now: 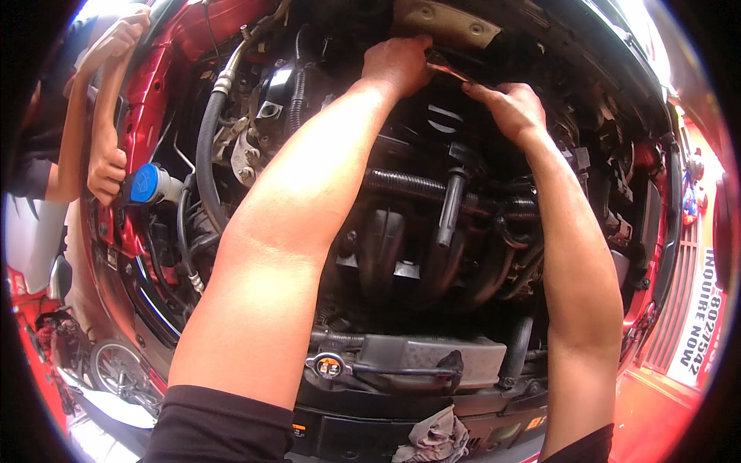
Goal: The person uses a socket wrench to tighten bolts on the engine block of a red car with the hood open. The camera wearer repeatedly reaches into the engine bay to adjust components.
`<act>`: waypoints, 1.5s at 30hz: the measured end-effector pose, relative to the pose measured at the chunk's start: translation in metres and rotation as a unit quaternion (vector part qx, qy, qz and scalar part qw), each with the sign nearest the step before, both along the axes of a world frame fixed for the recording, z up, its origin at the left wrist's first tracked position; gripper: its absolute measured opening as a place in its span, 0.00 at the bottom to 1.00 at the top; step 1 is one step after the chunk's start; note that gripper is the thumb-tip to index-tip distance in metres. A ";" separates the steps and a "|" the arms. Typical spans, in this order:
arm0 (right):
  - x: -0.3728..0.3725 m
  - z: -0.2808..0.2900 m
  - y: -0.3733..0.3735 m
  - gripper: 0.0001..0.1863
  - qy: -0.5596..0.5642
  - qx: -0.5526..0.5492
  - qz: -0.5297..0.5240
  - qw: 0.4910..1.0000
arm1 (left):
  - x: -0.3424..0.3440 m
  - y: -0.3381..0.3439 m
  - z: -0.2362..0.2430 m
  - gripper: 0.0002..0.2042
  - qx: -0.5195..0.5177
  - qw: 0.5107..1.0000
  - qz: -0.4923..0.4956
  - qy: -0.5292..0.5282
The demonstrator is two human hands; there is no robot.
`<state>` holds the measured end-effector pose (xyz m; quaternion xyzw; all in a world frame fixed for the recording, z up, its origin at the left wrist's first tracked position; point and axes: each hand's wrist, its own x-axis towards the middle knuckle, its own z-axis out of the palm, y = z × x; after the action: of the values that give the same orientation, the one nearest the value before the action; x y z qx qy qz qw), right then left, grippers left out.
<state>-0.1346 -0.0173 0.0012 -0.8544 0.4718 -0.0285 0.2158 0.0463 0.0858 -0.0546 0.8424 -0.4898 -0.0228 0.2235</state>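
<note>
Both my arms reach over the engine to its far side. My left hand (397,65) is closed, its fingers partly hidden, around one end of a thin shiny bar (450,72). My right hand (513,109) has its fingertips at the bar's other end, fingers bent together. What kind of tool the bar is, I cannot make out. Just below the hands lies the black engine cover (440,116). Nearer to me, a black ignition coil (451,204) rests across a corrugated hose (405,184) above the intake pipes (382,243).
A blue-capped filler neck (147,185) stands on the left, beside another person's hands (106,170). Along the front are the radiator cap (329,366) and a crumpled rag (436,436). A metal heat shield (448,21) sits behind my hands. Red fenders (147,116) border the bay.
</note>
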 end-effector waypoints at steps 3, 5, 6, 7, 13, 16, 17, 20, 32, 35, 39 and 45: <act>-0.001 0.003 0.008 0.35 0.006 -0.001 -0.025 1.000 | 0.000 0.001 0.000 0.25 0.002 1.000 -0.005 0.009; -0.001 0.004 0.012 0.34 0.006 -0.010 -0.037 0.999 | 0.001 0.000 0.000 0.25 0.005 1.000 -0.008 0.007; 0.000 0.005 0.012 0.34 0.005 -0.003 -0.043 0.999 | 0.001 0.000 0.000 0.25 0.007 1.000 -0.010 0.005; 0.000 0.006 0.013 0.34 0.004 0.004 -0.049 0.999 | 0.001 0.000 0.000 0.25 0.006 1.000 -0.006 0.008; -0.001 0.000 0.015 0.36 -0.037 0.001 -0.065 0.997 | 0.000 -0.001 0.000 0.25 0.004 1.000 -0.003 0.017; 0.000 0.005 0.018 0.34 -0.022 0.008 -0.070 0.997 | 0.001 0.000 -0.001 0.25 0.002 1.000 -0.001 0.020; 0.001 0.007 0.019 0.33 -0.013 0.013 -0.072 0.997 | 0.001 -0.001 -0.001 0.25 -0.001 1.000 0.000 0.015; 0.000 0.004 0.017 0.33 -0.022 0.015 -0.077 0.997 | -0.001 -0.001 -0.001 0.25 0.003 1.000 0.002 0.011; -0.001 -0.001 0.017 0.35 -0.032 0.012 -0.099 0.994 | -0.003 0.000 0.001 0.25 0.003 1.000 -0.004 0.006; -0.001 -0.003 0.015 0.35 -0.032 0.023 -0.101 0.994 | -0.001 0.001 0.003 0.26 0.003 1.000 -0.005 0.000; -0.003 -0.006 0.015 0.35 -0.063 0.017 -0.111 0.992 | 0.004 -0.005 -0.004 0.27 0.000 1.000 -0.015 0.022; -0.008 -0.010 -0.025 0.32 -0.051 0.006 0.069 0.996 | 0.005 -0.004 -0.004 0.26 -0.078 0.990 -0.060 0.103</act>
<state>-0.1427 -0.0421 -0.0087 -0.8812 0.3999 -0.0546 0.2462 0.0509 0.0815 -0.0589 0.7849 -0.5137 -0.0845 0.3361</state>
